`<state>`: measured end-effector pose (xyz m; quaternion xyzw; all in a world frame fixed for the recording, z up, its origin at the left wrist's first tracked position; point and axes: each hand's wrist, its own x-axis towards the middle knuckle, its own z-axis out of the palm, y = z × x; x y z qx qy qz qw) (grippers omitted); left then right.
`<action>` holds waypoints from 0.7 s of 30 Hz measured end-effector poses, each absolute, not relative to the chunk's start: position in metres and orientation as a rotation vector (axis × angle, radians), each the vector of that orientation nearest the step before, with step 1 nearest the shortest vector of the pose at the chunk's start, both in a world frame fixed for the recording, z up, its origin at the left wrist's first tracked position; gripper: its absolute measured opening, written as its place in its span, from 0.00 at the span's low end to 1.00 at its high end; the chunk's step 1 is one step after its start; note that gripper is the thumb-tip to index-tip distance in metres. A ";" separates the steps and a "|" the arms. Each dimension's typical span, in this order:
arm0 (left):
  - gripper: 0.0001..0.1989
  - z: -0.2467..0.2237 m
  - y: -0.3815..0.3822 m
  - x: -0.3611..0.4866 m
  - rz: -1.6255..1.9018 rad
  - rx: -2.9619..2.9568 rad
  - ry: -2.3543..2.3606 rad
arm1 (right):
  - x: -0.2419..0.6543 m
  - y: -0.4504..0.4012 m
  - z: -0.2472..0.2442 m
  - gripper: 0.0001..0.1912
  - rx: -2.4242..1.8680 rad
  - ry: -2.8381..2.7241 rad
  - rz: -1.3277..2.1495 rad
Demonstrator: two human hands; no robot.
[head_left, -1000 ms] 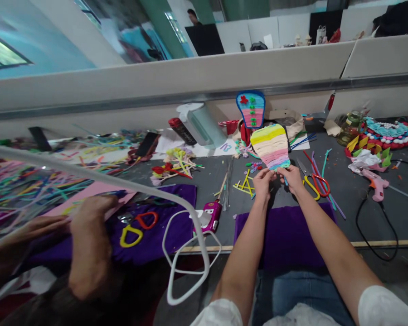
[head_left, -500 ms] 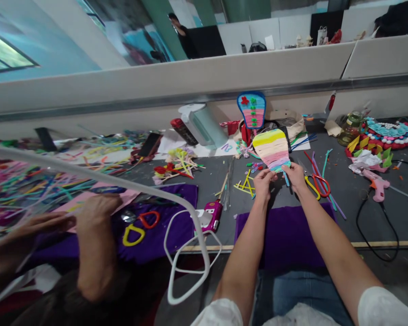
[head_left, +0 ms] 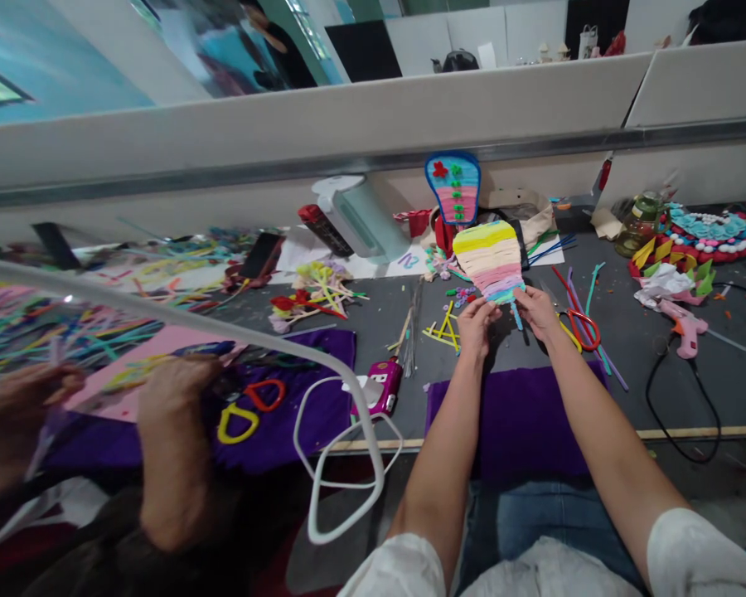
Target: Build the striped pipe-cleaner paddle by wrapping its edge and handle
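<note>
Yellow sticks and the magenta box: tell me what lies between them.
Thin grey wires lie between the yellow sticks and magenta box, in the head view.

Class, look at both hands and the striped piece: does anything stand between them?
Nothing visible does. The left hand and right hand both have their fingers at the narrow lower end of the striped piece. The scissors lie off to the right, outside that space.

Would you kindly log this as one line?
left hand: holding fuzzy striped tapered panel | right hand: holding its narrow blue end | beneath: grey table
</note>
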<state>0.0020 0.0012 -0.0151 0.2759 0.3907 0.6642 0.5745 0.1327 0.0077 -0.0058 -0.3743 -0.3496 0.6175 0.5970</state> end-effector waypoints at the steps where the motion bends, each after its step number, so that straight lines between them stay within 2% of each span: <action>1: 0.18 -0.015 0.001 0.002 1.541 0.644 0.908 | 0.132 0.008 -0.007 0.21 -0.872 -0.831 1.432; 14: 0.16 -0.018 0.003 -0.001 1.433 0.634 0.861 | 0.124 0.008 -0.009 0.14 -0.966 -0.807 1.278; 21: 0.16 -0.019 0.003 -0.001 1.428 0.629 0.863 | 0.123 0.006 -0.006 0.15 -0.946 -0.738 1.356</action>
